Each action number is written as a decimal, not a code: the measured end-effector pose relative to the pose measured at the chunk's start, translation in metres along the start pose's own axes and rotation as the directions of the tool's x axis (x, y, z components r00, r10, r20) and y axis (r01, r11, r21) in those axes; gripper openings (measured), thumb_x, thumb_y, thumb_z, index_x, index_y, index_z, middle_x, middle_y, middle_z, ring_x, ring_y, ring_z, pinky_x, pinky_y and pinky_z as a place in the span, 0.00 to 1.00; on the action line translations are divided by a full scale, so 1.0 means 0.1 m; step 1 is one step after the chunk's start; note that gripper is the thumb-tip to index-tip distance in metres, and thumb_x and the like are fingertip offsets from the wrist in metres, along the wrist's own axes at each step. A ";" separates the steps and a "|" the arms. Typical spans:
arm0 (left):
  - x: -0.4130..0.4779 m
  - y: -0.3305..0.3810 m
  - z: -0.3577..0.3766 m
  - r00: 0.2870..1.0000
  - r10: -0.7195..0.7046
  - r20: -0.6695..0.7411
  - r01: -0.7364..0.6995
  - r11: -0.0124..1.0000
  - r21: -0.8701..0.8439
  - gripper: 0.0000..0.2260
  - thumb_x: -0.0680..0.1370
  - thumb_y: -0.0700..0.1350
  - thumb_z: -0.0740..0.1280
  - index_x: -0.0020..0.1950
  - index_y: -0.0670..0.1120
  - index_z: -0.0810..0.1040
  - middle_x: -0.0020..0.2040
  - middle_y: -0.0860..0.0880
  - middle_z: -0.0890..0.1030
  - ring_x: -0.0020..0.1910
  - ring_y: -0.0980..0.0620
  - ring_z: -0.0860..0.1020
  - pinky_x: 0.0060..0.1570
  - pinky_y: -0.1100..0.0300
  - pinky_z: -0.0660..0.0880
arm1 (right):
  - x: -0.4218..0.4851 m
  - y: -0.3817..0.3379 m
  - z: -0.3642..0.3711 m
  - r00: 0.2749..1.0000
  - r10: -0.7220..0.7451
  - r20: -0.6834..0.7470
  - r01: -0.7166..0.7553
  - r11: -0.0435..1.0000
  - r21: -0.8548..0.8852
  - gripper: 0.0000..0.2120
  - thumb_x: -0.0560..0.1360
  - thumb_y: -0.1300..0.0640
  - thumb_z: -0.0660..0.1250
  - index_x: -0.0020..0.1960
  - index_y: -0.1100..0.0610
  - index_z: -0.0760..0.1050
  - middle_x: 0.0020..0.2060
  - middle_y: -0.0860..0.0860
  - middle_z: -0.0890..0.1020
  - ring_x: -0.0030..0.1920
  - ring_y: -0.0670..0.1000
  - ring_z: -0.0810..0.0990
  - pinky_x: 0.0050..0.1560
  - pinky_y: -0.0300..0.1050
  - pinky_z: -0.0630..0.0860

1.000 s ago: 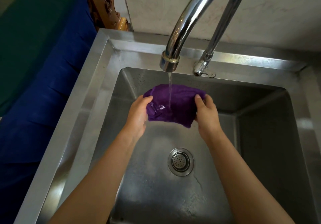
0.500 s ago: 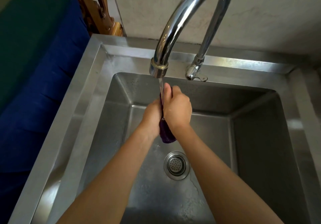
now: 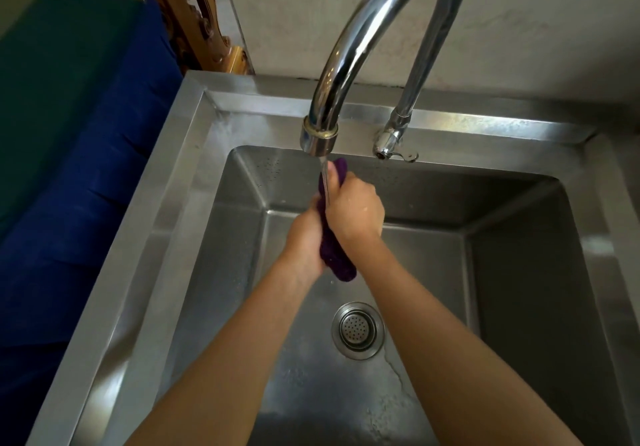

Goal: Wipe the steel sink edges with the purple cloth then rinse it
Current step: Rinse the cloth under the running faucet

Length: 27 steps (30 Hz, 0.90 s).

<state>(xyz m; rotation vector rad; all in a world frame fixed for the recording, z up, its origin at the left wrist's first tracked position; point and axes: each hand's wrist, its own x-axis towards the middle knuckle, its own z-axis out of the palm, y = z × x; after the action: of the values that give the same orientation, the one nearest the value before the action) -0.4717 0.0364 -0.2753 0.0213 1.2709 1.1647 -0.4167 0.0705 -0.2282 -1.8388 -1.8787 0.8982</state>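
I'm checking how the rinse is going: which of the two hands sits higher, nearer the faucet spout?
The right hand, its grip around the upper part of the bunched purple cloth. The left hand clasps it lower down.

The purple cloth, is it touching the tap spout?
Apart. The head view shows the cloth squeezed between both hands below the spout, with open space and falling water between them.

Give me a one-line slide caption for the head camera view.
Both hands, left and right, squeeze the purple cloth under the running faucet above the steel sink.
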 end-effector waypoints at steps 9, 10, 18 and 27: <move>-0.08 0.15 -0.05 0.977 0.167 0.134 -0.145 0.977 -0.156 0.22 0.70 0.63 0.61 0.27 0.49 0.82 0.26 0.52 0.79 0.28 0.57 0.79 0.34 0.64 0.75 | -0.40 -0.05 -0.05 0.970 -0.226 0.094 0.227 0.974 -0.002 0.24 0.77 0.38 0.52 0.53 0.57 0.72 0.45 0.61 0.82 0.46 0.64 0.80 0.46 0.55 0.76; -0.09 0.11 -0.01 0.974 0.174 0.144 -0.141 0.967 -0.213 0.20 0.69 0.61 0.61 0.27 0.49 0.80 0.25 0.52 0.76 0.28 0.57 0.77 0.33 0.65 0.75 | -0.43 -0.10 -0.04 0.970 -0.231 0.073 0.235 0.970 -0.057 0.24 0.78 0.39 0.52 0.53 0.58 0.73 0.46 0.61 0.82 0.47 0.64 0.80 0.46 0.54 0.74; -0.09 0.00 -0.08 0.992 0.124 -0.032 -0.124 0.992 0.018 0.18 0.78 0.58 0.59 0.44 0.47 0.82 0.41 0.47 0.85 0.40 0.51 0.83 0.41 0.57 0.78 | 0.10 -0.01 -0.02 1.000 -0.006 0.010 0.006 1.000 0.000 0.23 0.80 0.42 0.51 0.53 0.62 0.71 0.49 0.61 0.80 0.50 0.64 0.78 0.43 0.51 0.70; -0.04 0.28 -0.22 0.993 0.090 0.081 -0.095 0.993 0.064 0.15 0.73 0.59 0.66 0.35 0.50 0.83 0.36 0.49 0.84 0.39 0.52 0.83 0.42 0.58 0.79 | -0.20 0.21 -0.06 0.812 -0.453 0.369 0.390 0.890 0.236 0.09 0.71 0.62 0.58 0.45 0.66 0.73 0.41 0.60 0.76 0.43 0.58 0.73 0.49 0.47 0.68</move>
<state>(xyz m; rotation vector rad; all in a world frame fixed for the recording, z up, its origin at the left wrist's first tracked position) -0.5056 0.0348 -0.2645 0.1759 1.2508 1.1885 -0.3952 0.0505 -0.2344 -1.1180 -2.2703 1.2906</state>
